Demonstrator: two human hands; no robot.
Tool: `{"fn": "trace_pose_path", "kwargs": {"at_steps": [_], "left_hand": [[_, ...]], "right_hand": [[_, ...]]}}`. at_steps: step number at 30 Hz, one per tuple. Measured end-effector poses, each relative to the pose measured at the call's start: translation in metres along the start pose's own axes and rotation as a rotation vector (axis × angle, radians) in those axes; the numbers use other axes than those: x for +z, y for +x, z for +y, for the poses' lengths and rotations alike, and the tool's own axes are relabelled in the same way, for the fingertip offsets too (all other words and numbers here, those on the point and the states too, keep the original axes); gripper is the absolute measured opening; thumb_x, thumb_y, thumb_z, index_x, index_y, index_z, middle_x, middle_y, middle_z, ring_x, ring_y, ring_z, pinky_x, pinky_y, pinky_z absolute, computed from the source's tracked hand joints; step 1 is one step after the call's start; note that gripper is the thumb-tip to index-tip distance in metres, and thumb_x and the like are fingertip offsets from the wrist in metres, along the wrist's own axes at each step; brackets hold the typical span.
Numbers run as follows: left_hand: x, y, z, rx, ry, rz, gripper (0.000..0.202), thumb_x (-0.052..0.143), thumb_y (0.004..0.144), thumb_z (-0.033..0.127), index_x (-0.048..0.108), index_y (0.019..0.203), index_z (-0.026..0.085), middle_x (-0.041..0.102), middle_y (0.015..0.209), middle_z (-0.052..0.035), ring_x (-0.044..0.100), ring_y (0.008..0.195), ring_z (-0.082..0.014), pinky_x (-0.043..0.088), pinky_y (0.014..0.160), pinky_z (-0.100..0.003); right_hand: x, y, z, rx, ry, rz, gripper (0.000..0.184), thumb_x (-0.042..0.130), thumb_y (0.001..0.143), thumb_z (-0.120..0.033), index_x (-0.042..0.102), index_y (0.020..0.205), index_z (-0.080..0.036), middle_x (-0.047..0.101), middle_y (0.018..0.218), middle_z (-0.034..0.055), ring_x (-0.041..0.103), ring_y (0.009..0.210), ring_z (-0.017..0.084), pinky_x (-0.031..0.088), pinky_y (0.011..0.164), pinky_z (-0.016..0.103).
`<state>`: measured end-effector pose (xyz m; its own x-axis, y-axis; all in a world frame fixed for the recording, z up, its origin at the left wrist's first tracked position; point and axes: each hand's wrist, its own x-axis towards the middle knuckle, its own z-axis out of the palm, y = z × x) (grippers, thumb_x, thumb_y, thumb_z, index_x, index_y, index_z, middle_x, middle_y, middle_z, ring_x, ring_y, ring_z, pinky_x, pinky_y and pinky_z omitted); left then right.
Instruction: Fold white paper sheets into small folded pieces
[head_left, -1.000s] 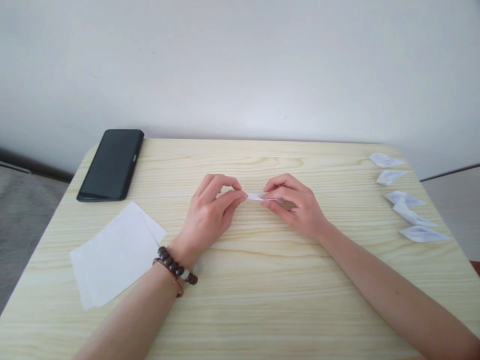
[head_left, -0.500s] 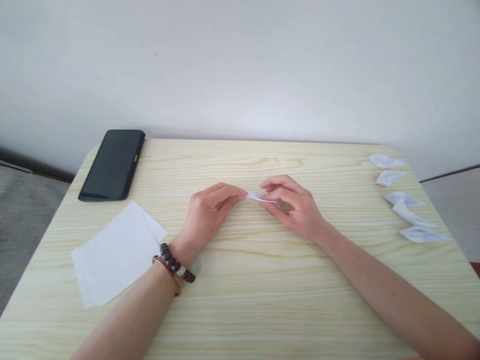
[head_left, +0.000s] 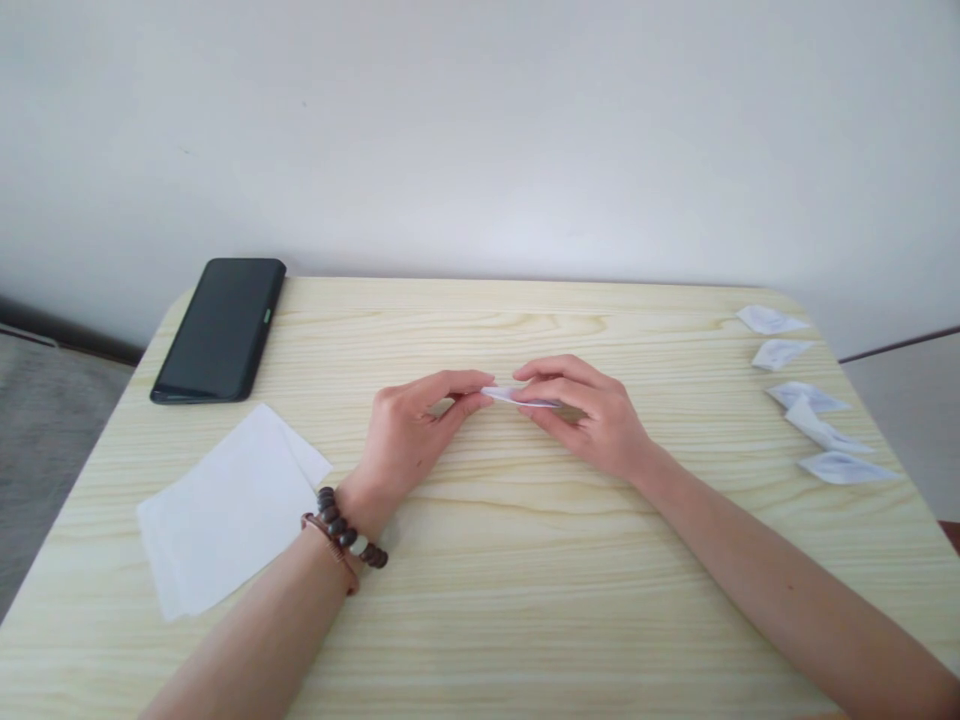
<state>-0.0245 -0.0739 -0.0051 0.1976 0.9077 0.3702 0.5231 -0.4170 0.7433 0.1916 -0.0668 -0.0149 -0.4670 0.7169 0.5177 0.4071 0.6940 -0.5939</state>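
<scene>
Between my hands, over the middle of the table, is a small folded piece of white paper (head_left: 501, 394), narrow and long. My left hand (head_left: 420, 425) pinches its left end between thumb and fingertips. At the other end my right hand (head_left: 589, 408) grips it with thumb and index finger, the upper fingers slightly raised above it. My right fingers hide part of the paper. Several folded white paper pieces (head_left: 846, 467), pointed at the ends, lie in a column along the table's right side.
Flat white paper sheets (head_left: 232, 515) lie overlapped beside my left forearm. Behind them, near the table's far left corner, rests a black phone-like device (head_left: 221, 330). The light wood table (head_left: 510, 600) stands against a pale wall (head_left: 480, 140).
My left fingers have shifted slightly on the paper's end, and the paper looks a little more opened or tilted. Both hands keep their hold; the view has moved slightly.
</scene>
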Motion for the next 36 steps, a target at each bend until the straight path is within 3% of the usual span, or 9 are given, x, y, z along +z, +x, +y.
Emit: {"fn": "trace_pose_path", "kwargs": {"at_steps": [7, 13, 17, 21, 25, 28, 31, 36], "left_hand": [[-0.0007, 0.0008, 0.0019, 0.017, 0.012, -0.127, 0.011, 0.064, 0.085, 0.027, 0.072, 0.091, 0.024, 0.076, 0.085, 0.0032, 0.070, 0.072, -0.0133, 0.054, 0.065, -0.021], [0.0014, -0.0032, 0.0033, -0.033, -0.013, -0.034, 0.004, 0.069, 0.082, 0.029, 0.071, 0.084, 0.029, 0.076, 0.081, 0.0062, 0.070, 0.065, -0.0144, 0.057, 0.058, -0.025], [0.0011, -0.0054, 0.0072, -0.049, -0.079, 0.007, 0.005, 0.068, 0.082, 0.026, 0.069, 0.081, 0.030, 0.076, 0.087, 0.0072, 0.071, 0.067, -0.0140, 0.060, 0.060, -0.026], [-0.0017, -0.0063, 0.0087, 0.048, -0.031, 0.004, 0.009, 0.065, 0.085, 0.026, 0.069, 0.085, 0.034, 0.076, 0.088, 0.0077, 0.072, 0.072, -0.0150, 0.059, 0.058, -0.027], [-0.0032, -0.0058, 0.0084, 0.131, -0.021, -0.036, 0.016, 0.061, 0.087, 0.023, 0.069, 0.088, 0.037, 0.075, 0.093, 0.0074, 0.072, 0.081, -0.0150, 0.061, 0.068, -0.029], [-0.0017, -0.0045, 0.0082, 0.123, -0.038, -0.056, 0.013, 0.064, 0.085, 0.022, 0.070, 0.086, 0.034, 0.075, 0.090, 0.0065, 0.072, 0.078, -0.0135, 0.061, 0.065, -0.025], [0.0008, -0.0031, 0.0070, 0.029, -0.109, -0.060, 0.008, 0.071, 0.079, 0.024, 0.070, 0.087, 0.028, 0.075, 0.084, 0.0047, 0.071, 0.067, -0.0122, 0.059, 0.059, -0.021], [0.0009, -0.0005, 0.0052, -0.041, -0.155, -0.131, 0.009, 0.070, 0.079, 0.027, 0.072, 0.086, 0.022, 0.076, 0.082, 0.0020, 0.071, 0.067, -0.0134, 0.059, 0.062, -0.020]], "right_hand": [[0.0004, 0.0006, -0.0009, -0.082, -0.079, 0.003, 0.017, 0.057, 0.088, -0.015, 0.065, 0.101, -0.023, 0.069, 0.104, 0.0059, 0.062, 0.096, 0.018, 0.051, 0.084, 0.036], [0.0019, 0.0002, -0.0014, -0.028, -0.030, -0.023, 0.011, 0.057, 0.089, -0.019, 0.063, 0.098, -0.021, 0.070, 0.104, 0.0070, 0.064, 0.096, 0.018, 0.052, 0.085, 0.035], [0.0028, -0.0012, -0.0028, 0.012, 0.008, -0.035, 0.007, 0.059, 0.089, -0.022, 0.063, 0.095, -0.020, 0.072, 0.087, 0.0037, 0.066, 0.078, 0.014, 0.052, 0.072, 0.028], [0.0016, -0.0009, -0.0052, 0.138, 0.010, 0.048, 0.007, 0.063, 0.086, -0.027, 0.065, 0.091, -0.022, 0.072, 0.078, -0.0006, 0.063, 0.063, 0.011, 0.047, 0.057, 0.022], [-0.0003, 0.0012, -0.0063, 0.230, 0.066, 0.070, 0.009, 0.067, 0.083, -0.030, 0.067, 0.088, -0.022, 0.072, 0.074, -0.0019, 0.061, 0.056, 0.010, 0.044, 0.049, 0.020], [-0.0012, 0.0021, -0.0062, 0.236, 0.093, 0.060, 0.008, 0.067, 0.083, -0.029, 0.068, 0.086, -0.021, 0.072, 0.074, -0.0022, 0.061, 0.057, 0.010, 0.044, 0.051, 0.020], [-0.0020, 0.0021, -0.0053, 0.220, 0.096, 0.067, 0.008, 0.066, 0.083, -0.029, 0.068, 0.086, -0.022, 0.072, 0.075, -0.0017, 0.062, 0.059, 0.010, 0.045, 0.053, 0.021], [-0.0016, 0.0014, -0.0025, 0.062, 0.137, 0.035, 0.007, 0.062, 0.087, -0.024, 0.066, 0.092, -0.022, 0.072, 0.086, 0.0021, 0.067, 0.076, 0.014, 0.052, 0.068, 0.026]]}}
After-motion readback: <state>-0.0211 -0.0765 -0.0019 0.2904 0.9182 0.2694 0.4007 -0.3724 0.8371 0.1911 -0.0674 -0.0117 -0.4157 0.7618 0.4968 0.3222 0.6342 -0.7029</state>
